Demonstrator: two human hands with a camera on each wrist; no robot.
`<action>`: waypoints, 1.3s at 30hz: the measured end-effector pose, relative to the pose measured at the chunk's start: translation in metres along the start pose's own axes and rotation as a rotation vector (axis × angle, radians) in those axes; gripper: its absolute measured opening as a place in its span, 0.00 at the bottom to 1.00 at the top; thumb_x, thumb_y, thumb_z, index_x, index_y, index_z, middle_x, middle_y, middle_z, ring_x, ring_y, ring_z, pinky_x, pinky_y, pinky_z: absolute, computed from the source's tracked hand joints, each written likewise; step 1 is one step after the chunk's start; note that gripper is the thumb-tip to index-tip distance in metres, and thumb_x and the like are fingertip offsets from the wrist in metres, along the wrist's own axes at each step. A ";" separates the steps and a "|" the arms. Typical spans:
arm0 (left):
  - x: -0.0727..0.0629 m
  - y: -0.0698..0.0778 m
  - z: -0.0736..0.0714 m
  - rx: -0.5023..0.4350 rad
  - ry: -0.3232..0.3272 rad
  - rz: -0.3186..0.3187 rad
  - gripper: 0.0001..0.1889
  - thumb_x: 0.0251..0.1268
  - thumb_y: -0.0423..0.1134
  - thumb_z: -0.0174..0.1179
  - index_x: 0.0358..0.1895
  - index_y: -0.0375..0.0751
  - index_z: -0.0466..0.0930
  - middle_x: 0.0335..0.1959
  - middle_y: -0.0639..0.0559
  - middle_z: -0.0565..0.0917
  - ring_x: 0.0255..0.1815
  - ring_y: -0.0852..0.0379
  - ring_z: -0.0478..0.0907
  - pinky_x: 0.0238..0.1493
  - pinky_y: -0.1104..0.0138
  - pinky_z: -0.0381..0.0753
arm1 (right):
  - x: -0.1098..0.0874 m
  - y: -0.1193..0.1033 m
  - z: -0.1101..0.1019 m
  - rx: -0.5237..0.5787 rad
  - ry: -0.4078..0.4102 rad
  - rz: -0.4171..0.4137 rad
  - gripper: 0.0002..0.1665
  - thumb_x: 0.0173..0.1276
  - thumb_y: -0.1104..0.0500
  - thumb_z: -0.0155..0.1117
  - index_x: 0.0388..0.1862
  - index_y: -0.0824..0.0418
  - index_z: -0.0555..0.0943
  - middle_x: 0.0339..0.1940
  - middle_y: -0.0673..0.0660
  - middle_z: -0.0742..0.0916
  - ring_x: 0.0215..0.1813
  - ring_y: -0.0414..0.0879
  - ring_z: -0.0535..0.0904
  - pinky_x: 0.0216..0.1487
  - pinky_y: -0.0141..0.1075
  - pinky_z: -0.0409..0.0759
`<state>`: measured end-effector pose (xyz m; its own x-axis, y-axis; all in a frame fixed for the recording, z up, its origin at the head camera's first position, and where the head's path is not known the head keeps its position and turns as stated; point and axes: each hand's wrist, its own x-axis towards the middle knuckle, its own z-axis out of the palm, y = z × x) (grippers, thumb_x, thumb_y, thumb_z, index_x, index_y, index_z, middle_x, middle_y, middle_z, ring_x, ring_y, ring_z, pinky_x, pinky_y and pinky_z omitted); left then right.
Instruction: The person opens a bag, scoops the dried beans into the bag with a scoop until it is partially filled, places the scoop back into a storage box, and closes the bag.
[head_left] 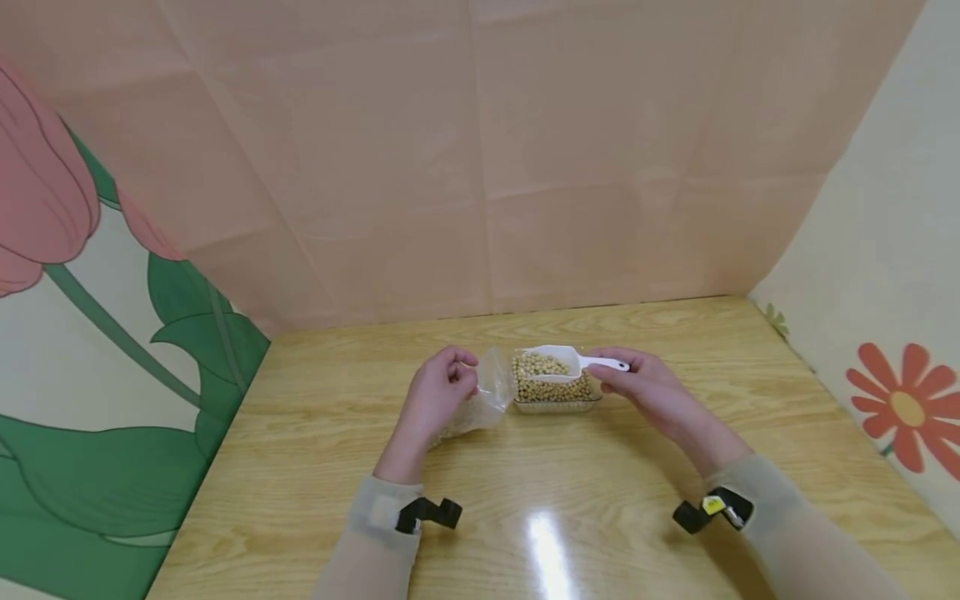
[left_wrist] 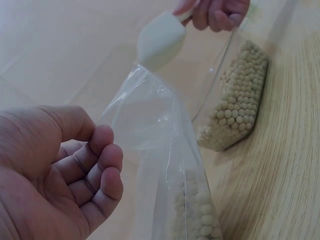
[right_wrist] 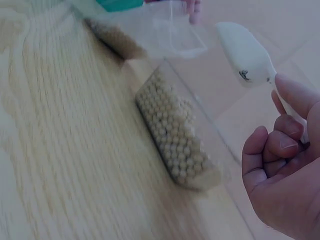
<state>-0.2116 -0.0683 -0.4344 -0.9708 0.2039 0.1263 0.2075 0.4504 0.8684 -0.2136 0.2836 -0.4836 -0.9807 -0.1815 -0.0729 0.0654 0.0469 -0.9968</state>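
Step in hand, by my judgement: transferring soybeans (head_left: pixel 555 392) by the scoopful. The white scoop (head_left: pixel 573 363) carried a load of them at the centre of the head view, raised above the clear rectangular container (head_left: pixel 558 407), which sat on the wood-grain tabletop (head_left: pixel 315 467) with plenty inside. The clear plastic bag (head_left: pixel 491 390) stood just left of it in that view, some beans in its lower part. Which way the load was bound I could not be sure; into the bag seemed likelier. If so, the next move called for keeping the bowl level, bringing it leftward to the bag's mouth and tilting only once inside. A mouth left too narrow could have spilled beans.

Pose: right hand (head_left: pixel 637 382), right of centre, held the scoop's handle between thumb and fingers, forearm slanting in from the lower right corner. Scoop roughly level. Left hand (head_left: pixel 441 390), left of centre, pinched the bag's upper edge between thumb and forefinger; the remaining fingers were curled in the left wrist view, apparently without gripping anything. Left forearm rose from the bottom edge. Hands well apart, container and bag between them.
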 end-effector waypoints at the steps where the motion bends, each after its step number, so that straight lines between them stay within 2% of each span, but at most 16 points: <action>1: 0.000 0.000 0.000 -0.001 0.000 0.000 0.13 0.71 0.28 0.59 0.56 0.36 0.84 0.31 0.54 0.87 0.32 0.55 0.84 0.39 0.60 0.81 | 0.000 -0.002 0.003 -0.012 -0.002 -0.002 0.16 0.80 0.52 0.73 0.61 0.56 0.90 0.56 0.47 0.89 0.59 0.50 0.82 0.59 0.37 0.82; 5: 0.000 0.000 0.000 -0.004 0.002 0.001 0.14 0.71 0.28 0.59 0.56 0.36 0.84 0.30 0.54 0.87 0.32 0.55 0.83 0.40 0.60 0.81 | 0.001 -0.007 0.012 -0.035 -0.015 -0.012 0.16 0.79 0.53 0.74 0.60 0.58 0.90 0.56 0.47 0.89 0.57 0.49 0.81 0.59 0.41 0.82; 9: 0.000 0.000 0.000 -0.002 0.002 0.001 0.14 0.71 0.27 0.60 0.56 0.36 0.84 0.30 0.54 0.87 0.32 0.55 0.83 0.40 0.59 0.81 | 0.002 -0.010 0.020 -0.059 -0.014 -0.021 0.17 0.78 0.52 0.76 0.59 0.59 0.91 0.51 0.48 0.89 0.54 0.50 0.81 0.57 0.42 0.82; 14: 0.000 0.001 0.000 0.000 0.002 -0.001 0.14 0.71 0.27 0.59 0.56 0.36 0.84 0.30 0.54 0.87 0.32 0.54 0.83 0.40 0.59 0.81 | 0.003 -0.015 0.026 -0.103 -0.023 -0.027 0.21 0.77 0.50 0.76 0.60 0.61 0.90 0.46 0.54 0.88 0.53 0.55 0.81 0.56 0.44 0.80; 21: -0.001 0.001 -0.001 0.011 0.005 -0.006 0.15 0.71 0.28 0.59 0.57 0.34 0.84 0.31 0.54 0.87 0.32 0.55 0.83 0.40 0.59 0.82 | 0.007 -0.022 0.035 -0.181 -0.038 -0.033 0.24 0.77 0.48 0.76 0.62 0.62 0.90 0.50 0.52 0.90 0.55 0.55 0.80 0.58 0.47 0.79; 26: -0.001 0.001 -0.001 0.018 0.010 0.004 0.14 0.70 0.27 0.59 0.57 0.35 0.84 0.30 0.54 0.87 0.32 0.55 0.83 0.41 0.59 0.82 | 0.012 -0.024 0.041 -0.203 -0.039 -0.012 0.25 0.74 0.45 0.79 0.60 0.59 0.91 0.51 0.56 0.90 0.50 0.56 0.79 0.53 0.49 0.78; 31: -0.001 0.000 -0.001 0.023 0.007 0.004 0.14 0.71 0.28 0.59 0.57 0.35 0.84 0.30 0.55 0.87 0.33 0.55 0.84 0.41 0.59 0.82 | 0.014 -0.028 0.048 -0.235 -0.039 -0.031 0.23 0.72 0.46 0.80 0.58 0.58 0.92 0.51 0.55 0.90 0.47 0.52 0.78 0.48 0.44 0.79; 35: -0.001 0.001 -0.002 0.025 0.010 0.002 0.15 0.72 0.28 0.60 0.58 0.34 0.84 0.31 0.55 0.87 0.33 0.55 0.83 0.40 0.60 0.81 | 0.013 -0.033 0.053 -0.287 -0.028 -0.049 0.22 0.71 0.47 0.82 0.57 0.57 0.93 0.41 0.54 0.88 0.39 0.47 0.76 0.39 0.38 0.76; 39: -0.001 0.002 -0.002 0.018 0.013 0.003 0.14 0.72 0.28 0.60 0.57 0.35 0.84 0.31 0.55 0.87 0.33 0.56 0.83 0.39 0.60 0.81 | 0.013 -0.038 0.057 -0.340 -0.030 -0.079 0.22 0.71 0.48 0.82 0.57 0.58 0.93 0.37 0.53 0.87 0.35 0.44 0.74 0.34 0.34 0.74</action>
<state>-0.2105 -0.0698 -0.4320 -0.9717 0.1937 0.1355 0.2126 0.4651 0.8593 -0.2184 0.2232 -0.4491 -0.9741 -0.2260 -0.0023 -0.0803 0.3551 -0.9314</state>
